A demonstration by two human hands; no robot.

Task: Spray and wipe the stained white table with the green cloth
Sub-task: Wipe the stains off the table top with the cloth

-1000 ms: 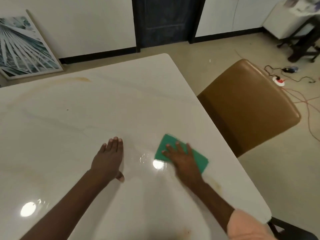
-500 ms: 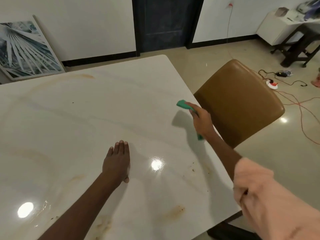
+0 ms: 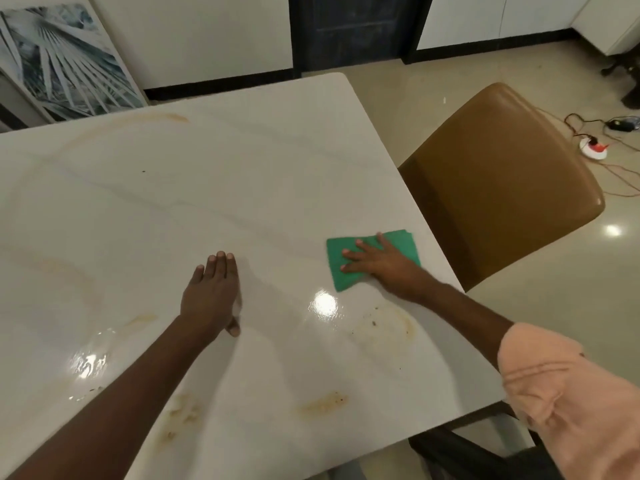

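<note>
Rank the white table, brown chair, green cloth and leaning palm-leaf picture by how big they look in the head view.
1. white table, filling most of the frame
2. brown chair
3. palm-leaf picture, cut off by the frame edge and farther away, so its true size is unsure
4. green cloth, partly under the right hand

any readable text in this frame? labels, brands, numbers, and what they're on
None readable.
green cloth: plain, no tag or print showing.
white table: only brown stains and glare, no markings.
framed picture against the wall: a leaf pattern, no lettering.
tan chair: no label visible.
power strip on the floor: too small to tell whether it carries any marking.
</note>
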